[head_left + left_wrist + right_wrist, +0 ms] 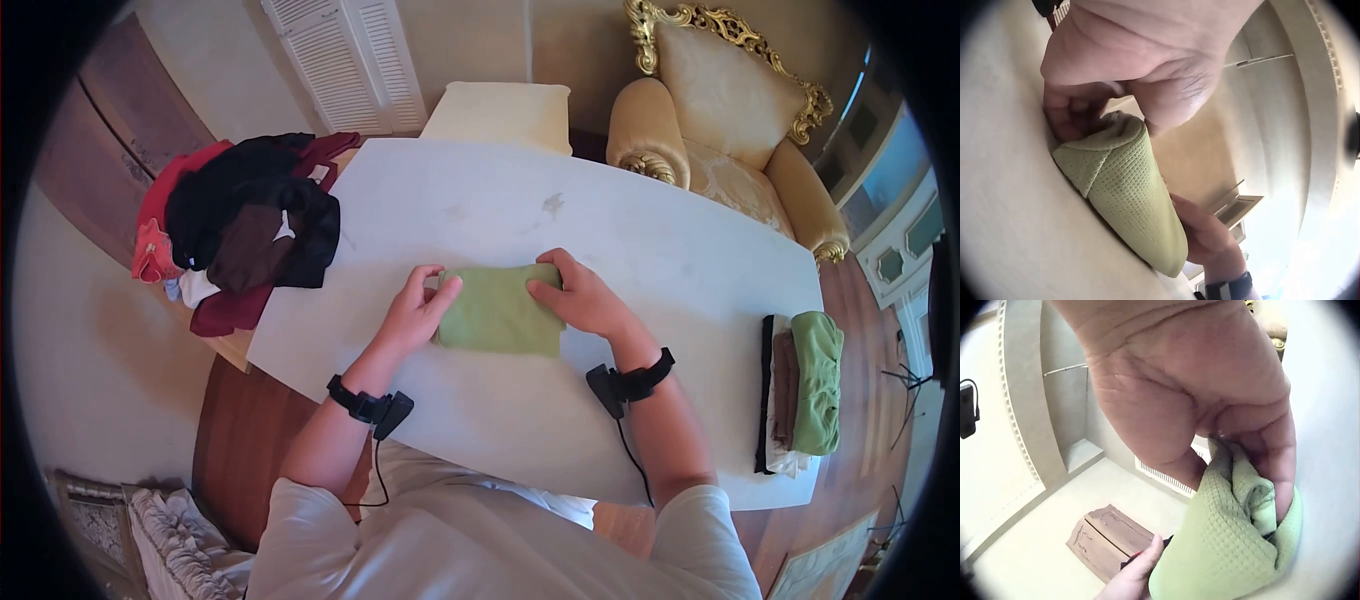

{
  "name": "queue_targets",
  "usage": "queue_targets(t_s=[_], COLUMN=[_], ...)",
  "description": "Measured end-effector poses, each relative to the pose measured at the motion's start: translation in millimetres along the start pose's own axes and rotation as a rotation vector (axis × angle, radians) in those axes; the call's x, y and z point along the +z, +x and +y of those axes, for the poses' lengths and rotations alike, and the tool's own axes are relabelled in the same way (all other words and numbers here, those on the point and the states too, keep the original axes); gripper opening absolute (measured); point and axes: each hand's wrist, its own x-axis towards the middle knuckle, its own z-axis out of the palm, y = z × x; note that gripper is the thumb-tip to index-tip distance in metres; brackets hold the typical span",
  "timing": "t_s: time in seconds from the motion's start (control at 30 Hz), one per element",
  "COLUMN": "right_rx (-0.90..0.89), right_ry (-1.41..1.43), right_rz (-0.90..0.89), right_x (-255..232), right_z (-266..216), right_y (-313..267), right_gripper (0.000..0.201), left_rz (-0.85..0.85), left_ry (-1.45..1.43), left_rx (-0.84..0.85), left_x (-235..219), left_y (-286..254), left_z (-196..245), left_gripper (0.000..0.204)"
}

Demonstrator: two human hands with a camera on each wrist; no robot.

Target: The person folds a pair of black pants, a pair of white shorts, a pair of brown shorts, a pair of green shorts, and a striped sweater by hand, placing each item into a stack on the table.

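A folded green cloth (500, 312) lies on the white table in front of the person, its layers showing at the ends in both wrist views. The left hand (415, 310) grips its left end, thumb on top and fingers at the far edge. At the far right corner the right hand (580, 292) pinches the cloth, thumb on top. Seen from the left wrist, the cloth (1132, 200) is a thick roll-like fold. In the right wrist view, fingers of the right hand (1210, 394) reach around the open layers of the cloth (1210, 550).
A heap of dark, red and maroon clothes (250, 215) lies at the table's far left. Folded clothes, green (817, 385), brown, white and black, stand in a row at the right edge. Beyond the table (430, 200) are a cream-covered stand (500, 112) and a gilded armchair (725, 100).
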Motion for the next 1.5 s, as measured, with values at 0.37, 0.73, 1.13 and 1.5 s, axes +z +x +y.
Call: queue_targets(t_s=[0.37,0.73,1.13,1.5], right_rx=[-0.058,-0.213,-0.159,-0.093], right_ry=[-0.421,-0.436,-0.273,0.185], right_rz=[0.076,-0.039,-0.339,-0.525], right_x=[-3.2,12.2,9.5,-2.4], right_z=[-6.8,3.9,-5.8,10.5], right_y=[-8.6,-3.2,-6.9,-0.9], right_gripper=[0.050,0.056,0.050,0.064], left_rz=[0.043,-0.202,-0.407,-0.567], left_ry=[0.511,0.464,0.404,-0.035], left_rx=[0.102,-0.137,-0.132,0.043], left_x=[1.7,-6.2,-7.7,1.4], left_y=[-7.2,-4.0,-12.7,-4.2], left_z=[25.1,37.5,48.4,73.5], left_gripper=[0.076,0.083,0.073,0.053])
